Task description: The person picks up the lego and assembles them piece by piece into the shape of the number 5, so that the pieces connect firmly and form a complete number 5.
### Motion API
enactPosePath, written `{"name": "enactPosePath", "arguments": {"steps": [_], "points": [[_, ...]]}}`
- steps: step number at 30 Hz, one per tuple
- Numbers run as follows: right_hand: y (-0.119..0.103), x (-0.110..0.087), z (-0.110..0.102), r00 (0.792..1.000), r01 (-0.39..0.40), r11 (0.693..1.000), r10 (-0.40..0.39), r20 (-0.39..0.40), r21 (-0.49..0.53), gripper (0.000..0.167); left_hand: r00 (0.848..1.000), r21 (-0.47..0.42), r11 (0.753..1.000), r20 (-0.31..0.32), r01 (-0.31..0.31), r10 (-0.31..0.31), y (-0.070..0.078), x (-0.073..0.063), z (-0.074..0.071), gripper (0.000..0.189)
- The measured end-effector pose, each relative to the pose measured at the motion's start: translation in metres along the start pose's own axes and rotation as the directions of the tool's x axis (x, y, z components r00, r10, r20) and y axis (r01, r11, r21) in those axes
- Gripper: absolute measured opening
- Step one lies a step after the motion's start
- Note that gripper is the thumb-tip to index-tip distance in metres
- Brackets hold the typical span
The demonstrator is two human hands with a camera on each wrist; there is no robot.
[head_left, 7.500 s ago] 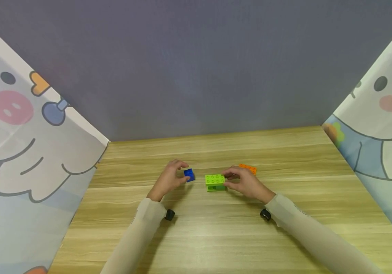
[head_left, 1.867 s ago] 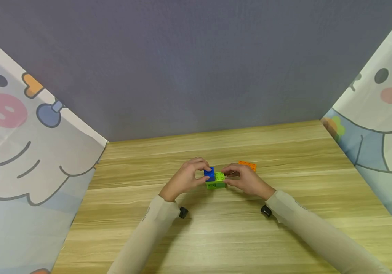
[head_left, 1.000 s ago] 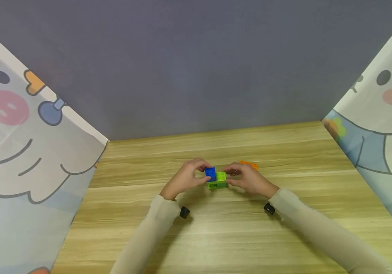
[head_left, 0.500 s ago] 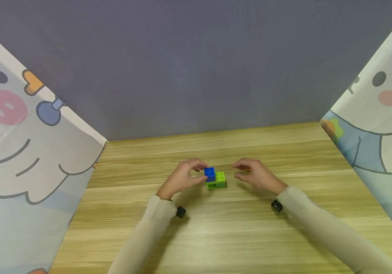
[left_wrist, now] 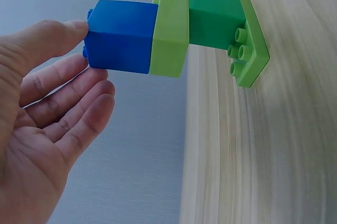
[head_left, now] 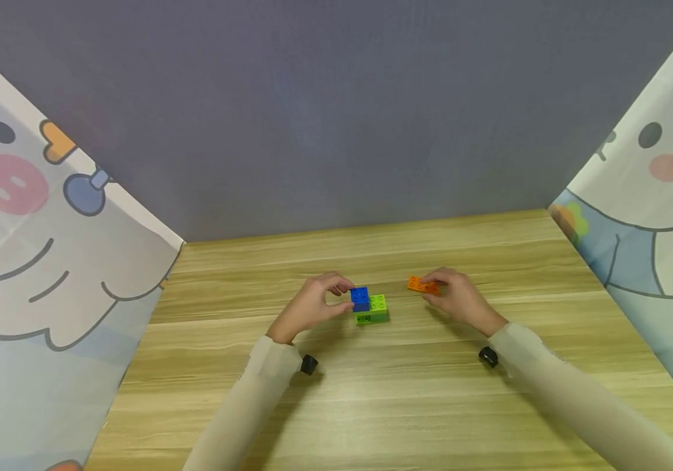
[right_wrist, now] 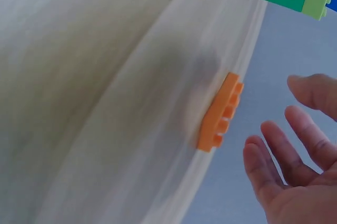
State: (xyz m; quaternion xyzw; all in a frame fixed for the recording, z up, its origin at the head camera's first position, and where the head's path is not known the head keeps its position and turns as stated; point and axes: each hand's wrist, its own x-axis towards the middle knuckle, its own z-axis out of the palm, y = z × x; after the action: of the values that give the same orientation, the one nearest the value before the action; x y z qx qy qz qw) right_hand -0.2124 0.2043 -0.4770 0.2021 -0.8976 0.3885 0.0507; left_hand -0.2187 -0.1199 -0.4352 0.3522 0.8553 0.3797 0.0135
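Observation:
A stack of toy building bricks stands on the table: a light green plate (left_wrist: pixel 258 45) at the bottom, a dark green brick (left_wrist: pixel 216 16) on it, a light green brick (left_wrist: pixel 171 29) above, and a blue brick (head_left: pixel 360 299) on its left end. My left hand (head_left: pixel 312 304) is beside the blue brick with fingers spread; its thumb tip overlaps the brick's edge in the left wrist view, and contact is unclear. Over the flat orange brick (right_wrist: pixel 220 112), my right hand (head_left: pixel 460 299) hovers, fingers apart; the right wrist view shows a gap between them.
The wooden table (head_left: pixel 371 405) ends at a grey panel (head_left: pixel 360 118) at the back. Cartoon-printed sheets (head_left: pixel 30 261) flank it on both sides. Black wrist devices (head_left: pixel 309 364) sit below each sleeve.
The blue brick went from the table onto the light green brick. My right hand left the stack and moved right to the orange brick. My left hand loosened its pinch on the blue brick.

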Motion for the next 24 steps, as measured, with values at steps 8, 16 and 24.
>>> {"name": "enactPosePath", "arguments": {"steps": [8, 16, 24], "points": [[0.009, -0.002, -0.003, 0.997, -0.072, 0.997, 0.072, -0.009, -0.032, 0.028, 1.000, 0.009, 1.000, -0.002, 0.003, -0.003, 0.000, 0.000, -0.001, 0.023], [0.015, -0.001, -0.004, 0.982, -0.174, 0.981, 0.180, 0.064, -0.085, 0.042, 1.000, -0.010, 1.000, 0.006, 0.006, -0.006, -0.001, 0.000, -0.001, 0.024], [0.021, 0.002, -0.004, 0.976, -0.195, 0.978, 0.201, 0.084, -0.075, 0.044, 1.000, -0.035, 0.999, 0.010, 0.004, -0.003, -0.002, -0.001, -0.001, 0.024]]}}
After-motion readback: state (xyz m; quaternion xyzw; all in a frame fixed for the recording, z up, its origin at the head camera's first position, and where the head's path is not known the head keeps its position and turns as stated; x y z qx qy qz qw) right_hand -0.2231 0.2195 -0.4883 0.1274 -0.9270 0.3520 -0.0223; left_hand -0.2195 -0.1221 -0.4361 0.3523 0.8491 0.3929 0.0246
